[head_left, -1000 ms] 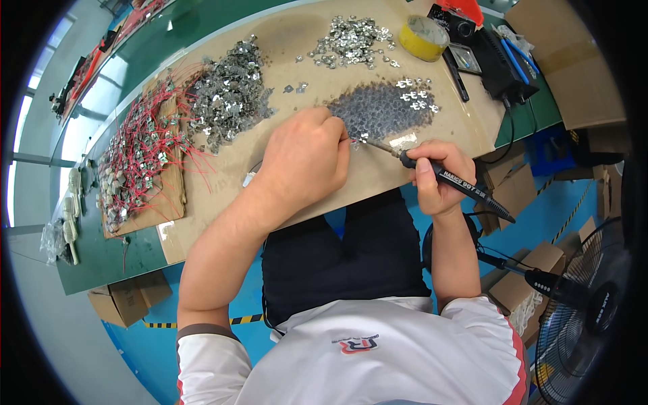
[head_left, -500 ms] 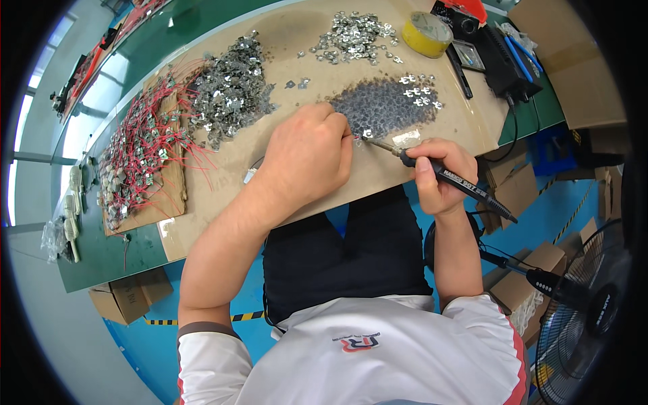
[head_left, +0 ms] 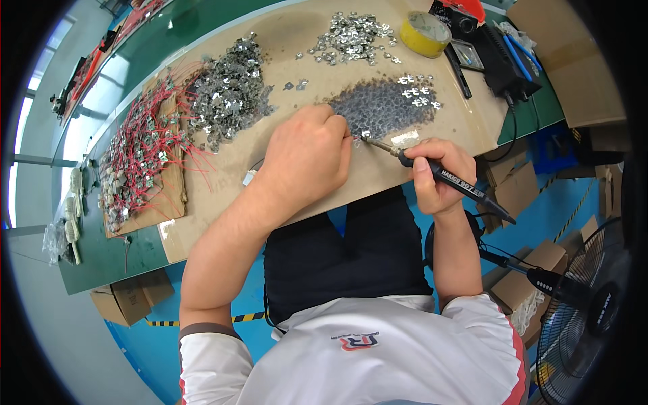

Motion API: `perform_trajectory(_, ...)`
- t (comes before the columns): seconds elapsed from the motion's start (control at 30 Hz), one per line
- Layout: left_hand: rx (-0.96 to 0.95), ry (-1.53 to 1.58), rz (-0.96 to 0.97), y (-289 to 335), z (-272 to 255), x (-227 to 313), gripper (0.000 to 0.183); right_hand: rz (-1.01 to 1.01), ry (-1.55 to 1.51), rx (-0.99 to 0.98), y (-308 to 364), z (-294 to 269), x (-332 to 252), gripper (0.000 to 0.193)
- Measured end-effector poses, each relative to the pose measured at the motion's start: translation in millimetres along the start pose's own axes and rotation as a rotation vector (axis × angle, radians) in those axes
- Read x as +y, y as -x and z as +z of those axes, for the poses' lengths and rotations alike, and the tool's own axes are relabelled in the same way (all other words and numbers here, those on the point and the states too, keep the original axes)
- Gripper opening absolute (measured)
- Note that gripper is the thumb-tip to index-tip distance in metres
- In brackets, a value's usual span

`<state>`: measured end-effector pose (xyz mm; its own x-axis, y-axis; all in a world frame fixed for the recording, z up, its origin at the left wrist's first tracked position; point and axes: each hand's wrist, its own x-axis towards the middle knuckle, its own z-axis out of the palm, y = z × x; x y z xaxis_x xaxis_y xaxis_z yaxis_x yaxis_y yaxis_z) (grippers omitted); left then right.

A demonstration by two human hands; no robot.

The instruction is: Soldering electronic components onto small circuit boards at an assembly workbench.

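Observation:
My right hand (head_left: 439,169) grips a black soldering iron (head_left: 476,194) like a pen, its metal tip pointing left. The tip touches or nearly touches a small shiny metal piece (head_left: 366,134) at the near edge of a scorched dark patch (head_left: 378,104) on the board. Closed in a pinch, my left hand (head_left: 307,152) rests just left of that piece. A bit of red wire shows at its fingertips; the rest of the wire is hidden by the hand. By the left wrist, a small white connector (head_left: 249,177) sticks out.
Several silvery metal pieces (head_left: 420,91) lie on the patch's right part. Farther off are a pile of metal clips (head_left: 354,37), yellow tape (head_left: 425,35) and a black soldering station (head_left: 509,64). To the left stand a metal heap (head_left: 229,88) and red-wired parts (head_left: 138,155). A fan (head_left: 584,304) is at right.
Almost nothing differs. The soldering iron's handle and my right hand have shifted very slightly, while the tip stays at the small metal piece. My left hand keeps its pinch.

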<state>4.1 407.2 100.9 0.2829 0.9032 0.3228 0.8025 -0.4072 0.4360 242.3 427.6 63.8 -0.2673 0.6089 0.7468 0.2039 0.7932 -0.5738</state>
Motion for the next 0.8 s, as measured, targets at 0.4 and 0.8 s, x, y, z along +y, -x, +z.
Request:
perform_trajectory(0.4, 0.035, -0.035, 0.041, 2.7, 2.5, -0.6, 0.011, 0.008, -0.026, 0.039, 0.4, 1.5, -2.9, 0.008)
perform_trajectory(0.8, 0.025, -0.055, 0.048, 1.3, 4.1, -1.3, 0.012, -0.034, 0.012, -0.012, 0.4, -1.4, 1.0, 0.008)
